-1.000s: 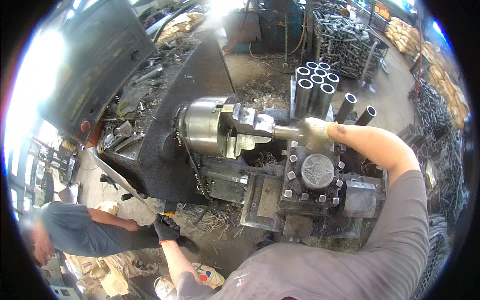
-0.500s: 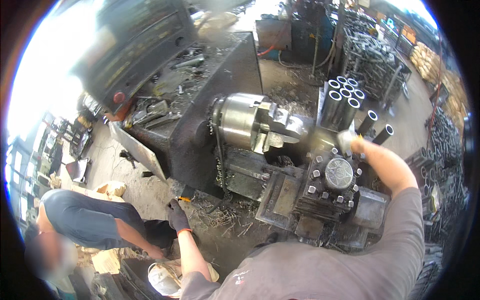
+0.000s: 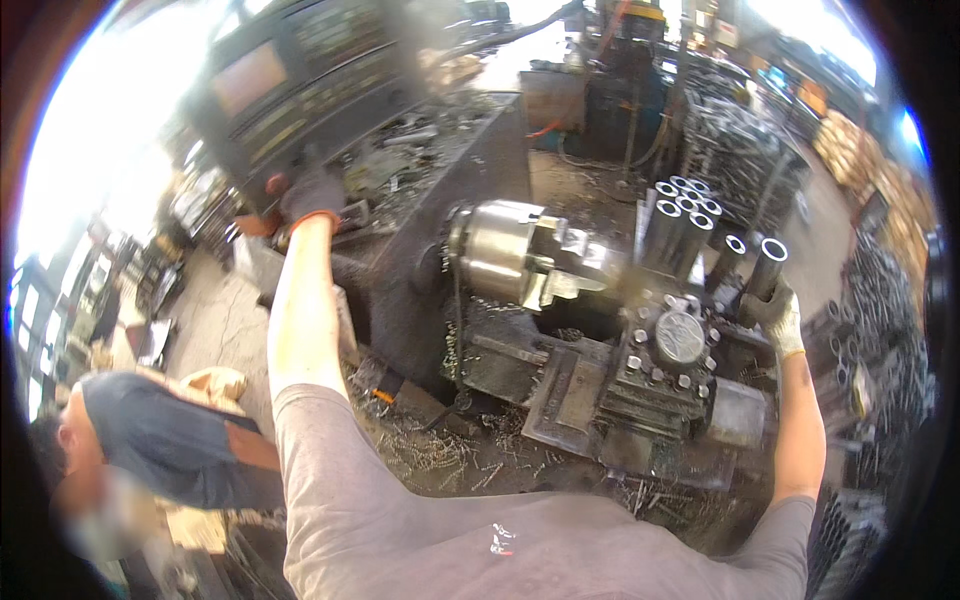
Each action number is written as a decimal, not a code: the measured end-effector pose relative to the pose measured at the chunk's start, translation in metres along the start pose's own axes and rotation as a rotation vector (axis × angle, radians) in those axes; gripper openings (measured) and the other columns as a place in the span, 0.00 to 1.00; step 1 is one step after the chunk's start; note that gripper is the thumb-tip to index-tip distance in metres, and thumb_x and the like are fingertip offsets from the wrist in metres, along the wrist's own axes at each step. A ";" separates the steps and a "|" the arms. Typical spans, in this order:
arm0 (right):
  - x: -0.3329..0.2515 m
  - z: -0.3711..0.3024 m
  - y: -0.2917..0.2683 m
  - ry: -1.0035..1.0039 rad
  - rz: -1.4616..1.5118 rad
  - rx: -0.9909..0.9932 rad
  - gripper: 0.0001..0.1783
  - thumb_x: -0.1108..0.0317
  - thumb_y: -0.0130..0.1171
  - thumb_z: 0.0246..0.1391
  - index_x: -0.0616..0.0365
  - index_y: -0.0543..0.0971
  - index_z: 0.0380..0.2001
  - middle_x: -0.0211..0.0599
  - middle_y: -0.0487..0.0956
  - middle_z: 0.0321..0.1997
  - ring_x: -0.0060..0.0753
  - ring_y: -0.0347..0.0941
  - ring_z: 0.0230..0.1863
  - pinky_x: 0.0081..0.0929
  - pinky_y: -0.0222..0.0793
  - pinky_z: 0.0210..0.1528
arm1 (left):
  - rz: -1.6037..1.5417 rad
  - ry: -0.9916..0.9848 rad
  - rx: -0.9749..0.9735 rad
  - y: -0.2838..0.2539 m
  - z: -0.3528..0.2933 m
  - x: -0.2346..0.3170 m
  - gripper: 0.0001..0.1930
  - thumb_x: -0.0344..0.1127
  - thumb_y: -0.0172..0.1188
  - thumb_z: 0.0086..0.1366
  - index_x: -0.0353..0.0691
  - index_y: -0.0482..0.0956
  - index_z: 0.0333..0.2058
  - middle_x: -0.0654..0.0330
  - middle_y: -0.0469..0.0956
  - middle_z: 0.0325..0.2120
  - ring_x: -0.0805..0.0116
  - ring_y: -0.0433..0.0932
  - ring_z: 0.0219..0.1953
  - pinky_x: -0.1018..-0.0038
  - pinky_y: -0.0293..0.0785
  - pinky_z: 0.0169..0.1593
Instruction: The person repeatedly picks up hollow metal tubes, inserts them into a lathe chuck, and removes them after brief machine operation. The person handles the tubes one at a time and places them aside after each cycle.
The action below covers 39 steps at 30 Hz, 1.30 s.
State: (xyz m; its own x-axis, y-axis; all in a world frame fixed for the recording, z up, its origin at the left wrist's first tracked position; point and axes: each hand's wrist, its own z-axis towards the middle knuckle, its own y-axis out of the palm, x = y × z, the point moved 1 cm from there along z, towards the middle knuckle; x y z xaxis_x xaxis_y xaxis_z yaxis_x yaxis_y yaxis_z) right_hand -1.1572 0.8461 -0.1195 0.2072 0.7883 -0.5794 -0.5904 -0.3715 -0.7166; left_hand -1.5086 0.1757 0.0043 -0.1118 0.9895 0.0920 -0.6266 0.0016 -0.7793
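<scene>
My right hand (image 3: pixel 780 318), in a pale work glove, closes round a dark steel tube (image 3: pixel 770 262) that stands upright at the right of the lathe. A shorter-looking tube (image 3: pixel 730 258) stands just left of it, beside a cluster of several upright tubes (image 3: pixel 672 232). My left arm reaches far forward. Its dark-gloved hand (image 3: pixel 313 192) is at the lower edge of the lathe's control panel (image 3: pixel 310 80), close to a red button (image 3: pixel 276 184); its fingers are blurred. Between my arms sits the lathe chuck (image 3: pixel 508 252) with its jaws, facing the square tool post (image 3: pixel 668 350).
Metal shavings (image 3: pixel 430 440) litter the floor beneath the lathe. A person in dark clothing (image 3: pixel 180 440) bends at the lower left. Bins piled with metal parts (image 3: pixel 730 130) stand at the back right, and more stacked tubes (image 3: pixel 845 350) are at the far right.
My left hand has swung forward from low beside the lathe to the control panel. My right hand has moved from near the tool post to the outer upright tube and taken hold. The view has shifted.
</scene>
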 end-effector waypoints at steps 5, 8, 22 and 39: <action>-0.003 -0.084 -0.076 0.100 0.268 0.012 0.25 0.60 0.73 0.49 0.62 0.83 0.48 0.36 0.88 0.40 0.30 0.84 0.39 0.34 0.80 0.43 | -0.097 -0.052 -0.098 -0.009 -0.008 0.012 0.39 0.54 0.51 0.72 0.48 0.54 0.77 0.37 0.74 0.65 0.41 0.76 0.66 0.47 0.72 0.64; -0.021 -0.139 -0.094 -0.015 0.412 0.006 0.24 0.59 0.73 0.49 0.63 0.82 0.46 0.36 0.87 0.42 0.30 0.83 0.39 0.32 0.80 0.43 | -0.456 0.256 0.406 -0.045 -0.103 0.044 0.28 0.48 0.56 0.75 0.44 0.70 0.69 0.41 0.82 0.57 0.42 0.83 0.57 0.53 0.76 0.58; -0.072 -0.244 0.032 -0.460 0.869 -1.070 0.16 0.74 0.76 0.34 0.56 0.88 0.33 0.36 0.89 0.34 0.41 0.85 0.43 0.43 0.79 0.51 | -0.235 -0.722 -1.166 -0.018 -0.823 -0.120 0.32 0.61 0.56 0.72 0.36 0.84 0.55 0.39 0.84 0.50 0.47 0.85 0.52 0.52 0.78 0.56; -0.254 -0.456 0.140 -0.879 0.459 -1.774 0.20 0.57 0.79 0.48 0.58 0.85 0.38 0.40 0.85 0.33 0.28 0.81 0.36 0.35 0.78 0.42 | -0.158 -1.429 -0.911 -0.198 -1.169 -0.165 0.33 0.62 0.55 0.68 0.40 0.85 0.57 0.38 0.80 0.59 0.36 0.76 0.64 0.51 0.72 0.66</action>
State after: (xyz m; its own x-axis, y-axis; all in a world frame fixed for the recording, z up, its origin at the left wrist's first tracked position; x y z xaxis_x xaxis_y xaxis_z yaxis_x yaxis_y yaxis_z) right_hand -0.9368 0.3704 -0.2503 -0.3854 0.2897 -0.8761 0.8943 -0.1168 -0.4320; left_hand -0.4646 0.1816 -0.5807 -0.9676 0.0630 0.2443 -0.1434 0.6594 -0.7380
